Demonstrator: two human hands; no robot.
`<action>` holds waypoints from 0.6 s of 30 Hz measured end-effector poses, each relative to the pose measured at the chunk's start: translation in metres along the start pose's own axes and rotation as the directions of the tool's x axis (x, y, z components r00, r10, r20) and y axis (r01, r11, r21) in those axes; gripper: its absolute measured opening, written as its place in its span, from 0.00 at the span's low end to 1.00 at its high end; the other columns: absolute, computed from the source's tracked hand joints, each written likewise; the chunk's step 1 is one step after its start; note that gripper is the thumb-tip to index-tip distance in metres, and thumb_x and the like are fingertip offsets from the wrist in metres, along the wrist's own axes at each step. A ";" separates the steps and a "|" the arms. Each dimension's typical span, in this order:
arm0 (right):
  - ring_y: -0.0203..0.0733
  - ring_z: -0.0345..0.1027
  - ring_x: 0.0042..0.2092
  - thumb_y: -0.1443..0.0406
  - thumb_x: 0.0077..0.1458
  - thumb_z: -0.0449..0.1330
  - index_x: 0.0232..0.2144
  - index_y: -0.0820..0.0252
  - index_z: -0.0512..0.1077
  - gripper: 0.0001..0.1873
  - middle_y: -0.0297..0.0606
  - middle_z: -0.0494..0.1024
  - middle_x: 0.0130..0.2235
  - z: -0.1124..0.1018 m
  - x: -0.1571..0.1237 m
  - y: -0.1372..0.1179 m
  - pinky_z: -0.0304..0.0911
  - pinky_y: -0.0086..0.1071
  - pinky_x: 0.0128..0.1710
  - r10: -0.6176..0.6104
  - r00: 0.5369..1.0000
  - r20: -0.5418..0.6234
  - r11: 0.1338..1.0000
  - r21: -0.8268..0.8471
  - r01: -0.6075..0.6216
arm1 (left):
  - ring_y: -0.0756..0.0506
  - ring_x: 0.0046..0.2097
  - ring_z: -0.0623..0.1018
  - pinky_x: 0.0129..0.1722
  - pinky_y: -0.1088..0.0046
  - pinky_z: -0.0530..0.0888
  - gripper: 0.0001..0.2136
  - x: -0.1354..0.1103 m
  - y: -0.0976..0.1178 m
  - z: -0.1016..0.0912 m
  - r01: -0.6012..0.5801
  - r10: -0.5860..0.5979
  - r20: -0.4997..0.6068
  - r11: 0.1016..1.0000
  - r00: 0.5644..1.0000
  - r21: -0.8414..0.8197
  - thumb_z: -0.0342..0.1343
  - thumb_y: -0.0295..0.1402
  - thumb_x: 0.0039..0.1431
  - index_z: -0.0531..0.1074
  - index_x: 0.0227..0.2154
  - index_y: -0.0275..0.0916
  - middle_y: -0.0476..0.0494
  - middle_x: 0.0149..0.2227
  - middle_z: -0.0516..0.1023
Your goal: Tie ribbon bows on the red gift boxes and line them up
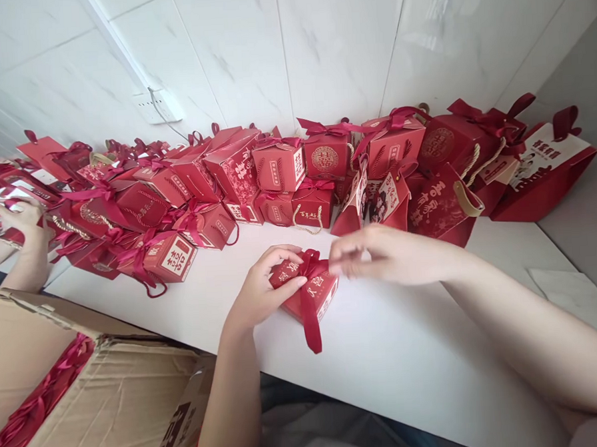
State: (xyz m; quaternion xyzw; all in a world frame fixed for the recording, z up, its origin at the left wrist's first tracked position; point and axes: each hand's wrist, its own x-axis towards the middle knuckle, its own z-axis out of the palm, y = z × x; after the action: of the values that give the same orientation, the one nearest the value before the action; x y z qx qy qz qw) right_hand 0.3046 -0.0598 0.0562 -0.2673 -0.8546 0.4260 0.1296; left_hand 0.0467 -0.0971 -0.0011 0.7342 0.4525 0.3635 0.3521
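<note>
A small red gift box [293, 307] with white lettering sits on the white table in front of me. Across its top runs a dark red ribbon [311, 316], knotted in the middle, with one tail hanging over the near side. My left hand [266, 288] grips the box from the left, its thumb and fingertips beside the knot. Just right of the knot is my right hand [375, 256], fingers curled and smeared by motion. Whether they pinch a ribbon end cannot be made out.
Many red gift boxes [278, 164] with ribbons are stacked along the tiled wall. Open red boxes [392, 202] stand behind my right hand. An open cardboard carton [137, 385] at the left holds red ribboned items. Another person's hand [25, 218] is at the far left.
</note>
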 end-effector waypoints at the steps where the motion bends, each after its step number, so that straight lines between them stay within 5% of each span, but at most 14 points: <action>1: 0.38 0.69 0.31 0.54 0.65 0.54 0.37 0.59 0.74 0.16 0.34 0.77 0.31 -0.003 0.004 0.008 0.60 0.31 0.33 0.059 0.990 -0.129 0.996 -0.056 -0.067 | 0.42 0.59 0.72 0.62 0.62 0.65 0.09 0.000 -0.001 -0.003 -0.010 0.010 0.023 1.000 1.000 0.002 0.61 0.32 0.59 0.72 0.43 0.41 0.41 0.55 0.71; 3: 0.40 0.68 0.34 0.49 0.65 0.52 0.38 0.58 0.72 0.20 0.36 0.76 0.34 -0.004 0.012 0.026 0.60 0.33 0.36 0.166 0.973 -0.163 0.983 -0.047 -0.176 | 0.42 0.60 0.70 0.62 0.63 0.65 0.11 -0.002 -0.004 -0.005 -0.038 0.038 0.051 0.999 0.998 -0.005 0.62 0.32 0.58 0.72 0.44 0.42 0.41 0.56 0.70; 8: 0.41 0.69 0.37 0.45 0.62 0.54 0.32 0.59 0.68 0.23 0.36 0.75 0.33 0.002 0.026 0.051 0.63 0.35 0.41 0.163 0.960 0.228 0.940 0.260 -0.221 | 0.41 0.61 0.70 0.63 0.59 0.66 0.11 -0.008 -0.008 -0.001 -0.137 0.138 0.031 0.990 0.990 -0.033 0.58 0.33 0.62 0.74 0.47 0.43 0.40 0.56 0.71; 13: 0.36 0.66 0.30 0.49 0.59 0.60 0.25 0.60 0.66 0.22 0.31 0.71 0.25 -0.001 0.024 0.043 0.62 0.31 0.35 0.085 0.969 0.232 0.934 0.321 -0.159 | 0.40 0.61 0.70 0.62 0.58 0.68 0.11 -0.010 -0.009 0.005 -0.206 0.207 -0.056 0.978 0.977 0.020 0.56 0.30 0.64 0.80 0.46 0.46 0.42 0.54 0.76; 18: 0.36 0.70 0.27 0.53 0.61 0.59 0.26 0.62 0.72 0.20 0.35 0.77 0.26 -0.002 0.018 0.028 0.66 0.31 0.33 0.042 0.925 0.378 0.909 0.371 -0.193 | 0.41 0.58 0.74 0.59 0.59 0.72 0.10 -0.010 -0.009 0.011 -0.112 0.111 -0.151 0.994 0.982 0.005 0.57 0.32 0.63 0.82 0.42 0.49 0.44 0.51 0.80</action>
State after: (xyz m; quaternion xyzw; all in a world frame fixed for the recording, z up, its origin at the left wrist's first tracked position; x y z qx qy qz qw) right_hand 0.3004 -0.0341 0.0354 -0.2038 -0.7401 0.6409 -0.0043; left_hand 0.0486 -0.1048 -0.0163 0.7281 0.4354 0.4380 0.2974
